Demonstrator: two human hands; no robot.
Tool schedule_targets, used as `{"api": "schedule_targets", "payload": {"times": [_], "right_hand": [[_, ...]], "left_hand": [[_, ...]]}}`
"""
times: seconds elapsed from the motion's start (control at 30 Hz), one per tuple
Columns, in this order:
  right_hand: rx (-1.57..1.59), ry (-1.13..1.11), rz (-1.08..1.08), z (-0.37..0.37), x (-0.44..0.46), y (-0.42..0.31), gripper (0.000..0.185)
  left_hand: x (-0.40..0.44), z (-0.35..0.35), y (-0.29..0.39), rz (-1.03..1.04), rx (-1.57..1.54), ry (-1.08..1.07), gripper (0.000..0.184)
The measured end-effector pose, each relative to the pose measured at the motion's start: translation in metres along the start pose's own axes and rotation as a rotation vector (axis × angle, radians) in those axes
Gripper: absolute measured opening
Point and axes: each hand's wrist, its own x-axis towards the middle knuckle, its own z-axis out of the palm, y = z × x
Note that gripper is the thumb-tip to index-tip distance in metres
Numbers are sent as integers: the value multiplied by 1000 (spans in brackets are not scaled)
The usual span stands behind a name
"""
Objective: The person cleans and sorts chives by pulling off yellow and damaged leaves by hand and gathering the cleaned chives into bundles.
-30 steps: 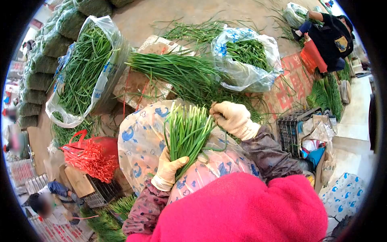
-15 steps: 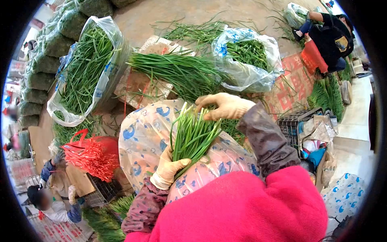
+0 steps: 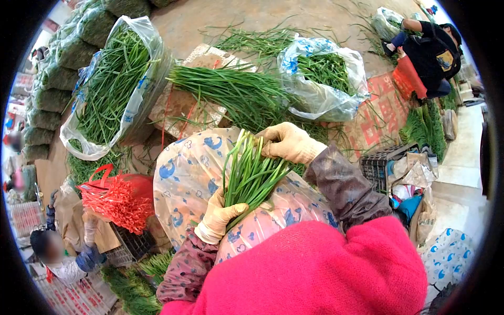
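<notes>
A bunch of green stalks (image 3: 249,176) with pale ends up lies over my lap, which a clear plastic sheet with blue prints (image 3: 184,178) covers. My left hand (image 3: 219,216), in a cream glove, is wrapped round the lower part of the bunch. At the pale upper ends, my gloved right hand (image 3: 291,143) has its fingers pinched together on some of the stalks. A larger pile of long green stalks (image 3: 231,89) rests on a low block just beyond my knees.
Open plastic bags of greens stand at left (image 3: 113,86) and right (image 3: 325,73). Red ties (image 3: 118,202) hang at the left, a black crate (image 3: 380,165) stands at the right. One person (image 3: 65,257) is at lower left, another (image 3: 433,52) at upper right. Full bags are stacked upper left.
My right hand has moved from beside the bunch to its pale ends and closed there. My left hand keeps its hold. The person at lower left has raised their arms.
</notes>
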Motion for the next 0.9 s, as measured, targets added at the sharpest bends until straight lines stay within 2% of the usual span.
{"api": "schedule_targets", "payload": {"times": [0.03, 0.07, 0.17, 0.23, 0.3, 0.37, 0.43, 0.47, 0.5, 0.53, 0.6, 0.63, 0.7, 0.77, 0.83, 0.87, 0.9], "right_hand": [[-67, 105, 80, 2, -3, -4, 26], [-149, 190, -72, 2, 0, 11, 27], [-156, 379, -50, -18, -14, 3, 22], [-344, 684, -198, -45, -25, 14, 19], [-552, 945, -8, -81, -48, 19, 19], [-830, 898, 421, -122, -64, 40, 21], [-1218, 805, 581, -135, -81, 57, 23], [-1278, 611, 777, -141, -80, 62, 27], [-1277, 609, 777, -133, -79, 48, 27], [-1056, 564, 693, -118, -77, 23, 33], [-668, 415, 322, -101, -58, 23, 50], [-497, 317, 40, -90, -46, 22, 58], [-236, 11, -114, -62, -25, -11, 61], [-264, -164, -192, -40, 3, -33, 52], [-222, -450, -77, -29, 24, -54, 45], [-63, -471, 6, -19, 32, -49, 36], [-79, -404, -12, -14, 33, -51, 30]], "left_hand": [[0, 0, 0, 0, -1, 0, 59], [0, 1, 0, 1, -3, 0, 57], [-1, 2, 5, -41, 10, -25, 60], [-1, 1, 4, -42, 4, -22, 58], [0, -1, 4, -34, -6, -22, 57], [1, -4, 3, -34, 2, -62, 58], [2, -5, 6, -59, 14, -81, 57], [2, -5, 6, -90, 32, -95, 56], [3, -5, 6, -92, 32, -93, 56], [4, -5, 6, -98, 29, -106, 56], [3, -5, 7, -116, 36, -111, 55], [2, -4, 8, -132, 56, -113, 54], [3, -1, 10, -154, 87, -122, 53], [3, 3, 12, -152, 116, -104, 50], [1, 4, 14, -150, 140, -105, 49], [1, 4, 14, -140, 151, -102, 48], [1, 3, 14, -140, 149, -99, 48]]}}
